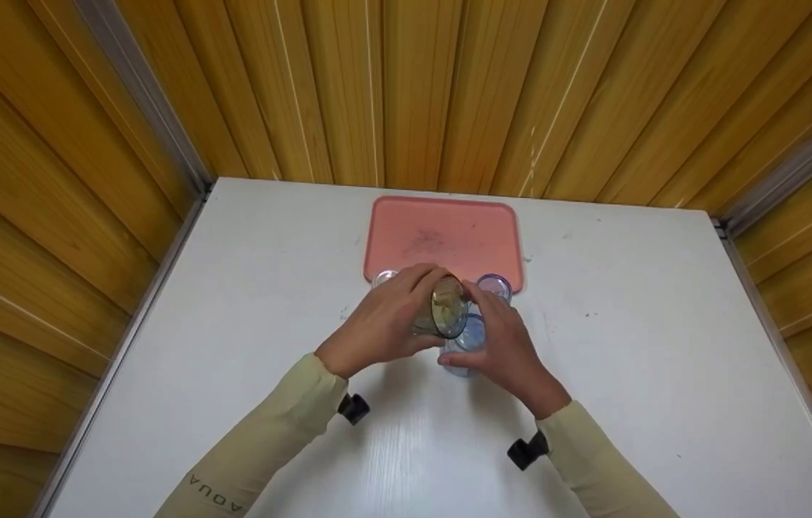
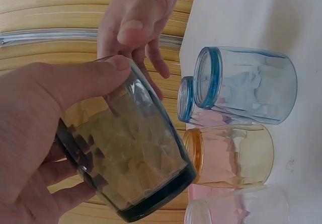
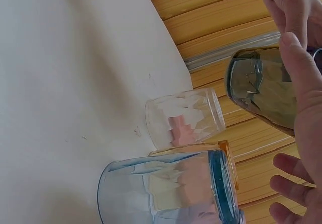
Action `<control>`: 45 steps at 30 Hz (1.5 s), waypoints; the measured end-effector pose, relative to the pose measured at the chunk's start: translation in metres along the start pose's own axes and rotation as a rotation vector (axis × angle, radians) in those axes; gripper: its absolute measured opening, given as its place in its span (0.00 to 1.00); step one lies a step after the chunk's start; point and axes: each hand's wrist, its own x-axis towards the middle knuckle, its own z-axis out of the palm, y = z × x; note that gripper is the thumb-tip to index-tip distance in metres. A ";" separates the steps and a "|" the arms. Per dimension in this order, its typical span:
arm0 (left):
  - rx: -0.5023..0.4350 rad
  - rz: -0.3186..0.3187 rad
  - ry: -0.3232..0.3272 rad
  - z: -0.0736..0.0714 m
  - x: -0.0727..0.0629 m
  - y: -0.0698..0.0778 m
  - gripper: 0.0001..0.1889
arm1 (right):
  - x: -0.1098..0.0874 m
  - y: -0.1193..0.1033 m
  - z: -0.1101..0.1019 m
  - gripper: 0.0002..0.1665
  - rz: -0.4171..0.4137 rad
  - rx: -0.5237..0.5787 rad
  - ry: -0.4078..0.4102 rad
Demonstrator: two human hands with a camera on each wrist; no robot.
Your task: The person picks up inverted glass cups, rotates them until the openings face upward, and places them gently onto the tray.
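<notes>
My left hand grips a smoky grey-brown drinking glass, tilted and raised above the table. Its thumb lies along the glass near one end in the left wrist view, with other fingers behind. Close beside the glass is my right hand, thumb and fingers spread; its thumb overlaps the glass in the right wrist view. Below the hands stands a blue glass, upright on the table. Near it are a second blue-rimmed glass, an amber glass and a clear glass.
A pink tray lies flat at the far side of the white table, just behind the glasses. Yellow wood-look panels enclose the table's back and sides.
</notes>
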 end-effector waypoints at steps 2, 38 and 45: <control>-0.007 0.005 0.005 0.000 -0.001 -0.001 0.50 | -0.001 0.000 0.001 0.63 0.006 -0.003 -0.003; -0.338 -0.006 0.087 -0.001 0.001 0.004 0.49 | 0.008 -0.002 0.010 0.57 0.106 0.232 0.013; -0.370 0.005 0.098 0.000 0.002 0.004 0.48 | 0.009 0.002 0.011 0.55 0.059 0.297 0.006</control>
